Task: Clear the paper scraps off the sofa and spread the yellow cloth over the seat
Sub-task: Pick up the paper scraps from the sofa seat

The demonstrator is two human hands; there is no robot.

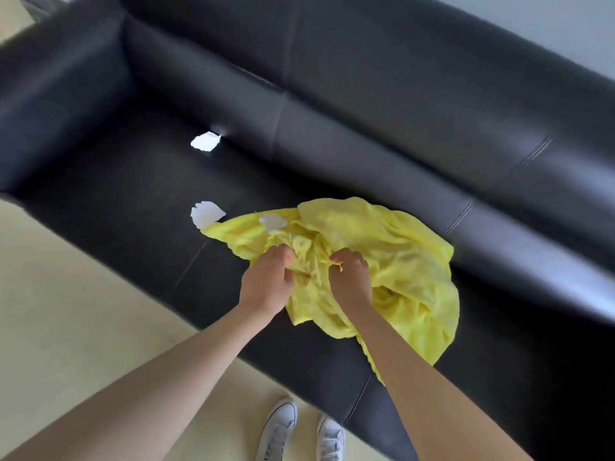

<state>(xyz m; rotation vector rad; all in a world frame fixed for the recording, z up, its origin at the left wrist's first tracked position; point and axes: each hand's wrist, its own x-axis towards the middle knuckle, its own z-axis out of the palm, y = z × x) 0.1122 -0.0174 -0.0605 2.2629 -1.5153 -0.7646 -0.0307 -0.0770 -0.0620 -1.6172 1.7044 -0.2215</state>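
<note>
Both hands, left hand (pixel 266 277) and right hand (pixel 349 277), pinch the crumpled yellow cloth (pixel 382 254) on the black sofa (pixel 366 111) seat; three paper scraps (pixel 205 141) remain, likely needing removal before spreading.

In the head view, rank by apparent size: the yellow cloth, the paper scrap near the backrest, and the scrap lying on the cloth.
1. yellow cloth, by far the largest.
2. scrap near the backrest.
3. scrap on the cloth, slightly smaller; the difference is slight, so this order is unsure.
</note>
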